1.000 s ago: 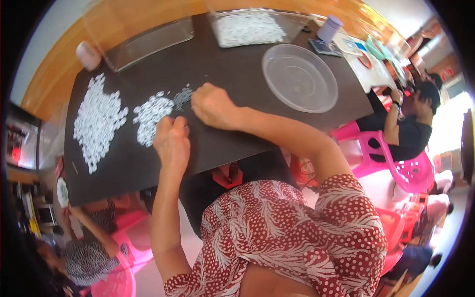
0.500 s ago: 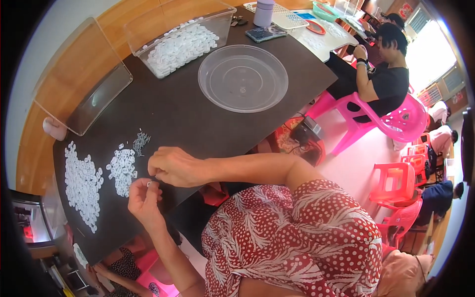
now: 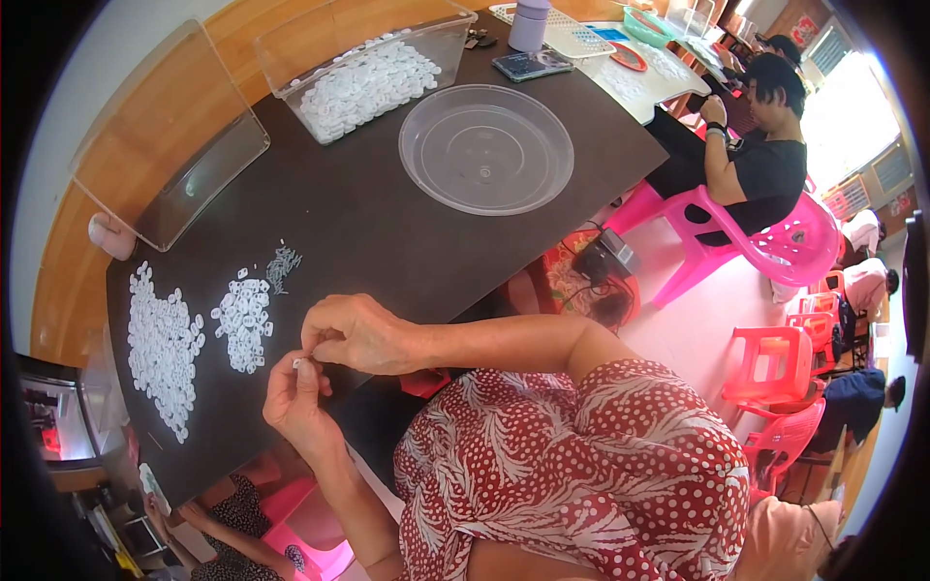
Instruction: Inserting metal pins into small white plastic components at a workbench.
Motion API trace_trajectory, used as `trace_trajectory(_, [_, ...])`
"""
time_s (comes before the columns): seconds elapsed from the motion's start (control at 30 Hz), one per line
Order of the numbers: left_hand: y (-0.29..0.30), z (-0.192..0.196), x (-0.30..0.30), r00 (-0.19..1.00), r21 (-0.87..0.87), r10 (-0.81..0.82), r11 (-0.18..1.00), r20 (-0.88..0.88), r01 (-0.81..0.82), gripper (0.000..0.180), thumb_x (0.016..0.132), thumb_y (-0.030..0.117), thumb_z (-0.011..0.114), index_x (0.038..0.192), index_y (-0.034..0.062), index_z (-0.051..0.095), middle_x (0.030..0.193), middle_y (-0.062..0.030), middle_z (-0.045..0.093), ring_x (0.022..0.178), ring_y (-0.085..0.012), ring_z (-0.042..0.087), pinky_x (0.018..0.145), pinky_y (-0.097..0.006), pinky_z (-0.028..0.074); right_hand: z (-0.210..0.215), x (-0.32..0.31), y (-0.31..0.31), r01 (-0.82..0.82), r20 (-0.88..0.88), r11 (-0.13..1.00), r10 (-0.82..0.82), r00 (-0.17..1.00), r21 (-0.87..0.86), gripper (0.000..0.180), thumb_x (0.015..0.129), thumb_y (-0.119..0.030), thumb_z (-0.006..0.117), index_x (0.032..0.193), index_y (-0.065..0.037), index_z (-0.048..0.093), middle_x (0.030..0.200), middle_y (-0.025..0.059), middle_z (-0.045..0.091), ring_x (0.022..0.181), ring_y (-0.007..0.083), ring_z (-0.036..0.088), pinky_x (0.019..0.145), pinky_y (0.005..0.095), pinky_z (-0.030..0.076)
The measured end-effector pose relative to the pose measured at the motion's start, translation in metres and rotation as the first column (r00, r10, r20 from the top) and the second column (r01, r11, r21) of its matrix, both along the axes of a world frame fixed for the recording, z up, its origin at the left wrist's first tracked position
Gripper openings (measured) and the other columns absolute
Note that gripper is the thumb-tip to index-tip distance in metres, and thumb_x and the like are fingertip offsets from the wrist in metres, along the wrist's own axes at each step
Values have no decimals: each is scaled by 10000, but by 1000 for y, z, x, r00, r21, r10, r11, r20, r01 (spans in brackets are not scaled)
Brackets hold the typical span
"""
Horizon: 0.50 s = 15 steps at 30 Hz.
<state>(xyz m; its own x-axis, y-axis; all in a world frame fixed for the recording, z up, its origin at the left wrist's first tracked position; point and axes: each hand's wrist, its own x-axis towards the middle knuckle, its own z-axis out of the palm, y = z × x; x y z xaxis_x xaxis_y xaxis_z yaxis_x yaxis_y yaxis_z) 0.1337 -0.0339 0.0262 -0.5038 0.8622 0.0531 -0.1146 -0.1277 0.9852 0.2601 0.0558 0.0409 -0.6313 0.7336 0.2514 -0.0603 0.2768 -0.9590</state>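
My left hand (image 3: 302,402) pinches a small white plastic piece (image 3: 298,363) between thumb and forefinger. Right against it, my right hand (image 3: 356,334) has its fingers pressed together at the piece; whatever they grip is too small to make out. Just beyond my hands lie a pile of small white plastic pieces with holes (image 3: 242,324) and a little heap of thin grey metal pins (image 3: 282,268). Farther left spreads a larger pile of rounded white plastic pieces (image 3: 163,353). All three piles rest on the dark table (image 3: 339,232).
A clear bin (image 3: 291,95) full of white pieces stands at the back, with a clear round tray (image 3: 486,172) beside it. An upright clear box (image 3: 194,203) is at left. A phone (image 3: 531,65) and purple bottle (image 3: 529,27) sit behind. A seated person (image 3: 765,169) works at right.
My right hand has come down to meet my left, so their fingertips now touch around the small white piece. The view has shifted slightly.
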Motion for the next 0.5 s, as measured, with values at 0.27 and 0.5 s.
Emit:
trace_trajectory(0.27, [-5,6,8,987,-24,60,998,-150,-64,148,893,84,594,984,-14,656,802,-36,600,642,-85,521,563,-199,417,-6,1,-1,81,-76,975,-67,995,209,53,758,-18,628,808,-27,617,765,82,578,772,228,553,652,333,445])
trace_trajectory(0.5, [3,2,13,993,27,60,998,-101,-57,181,881,91,614,996,-45,647,770,-52,615,618,-85,525,523,-204,411,-4,6,-2,149,-113,959,-124,986,241,79,742,-15,646,813,-33,618,775,83,579,787,241,558,661,340,452])
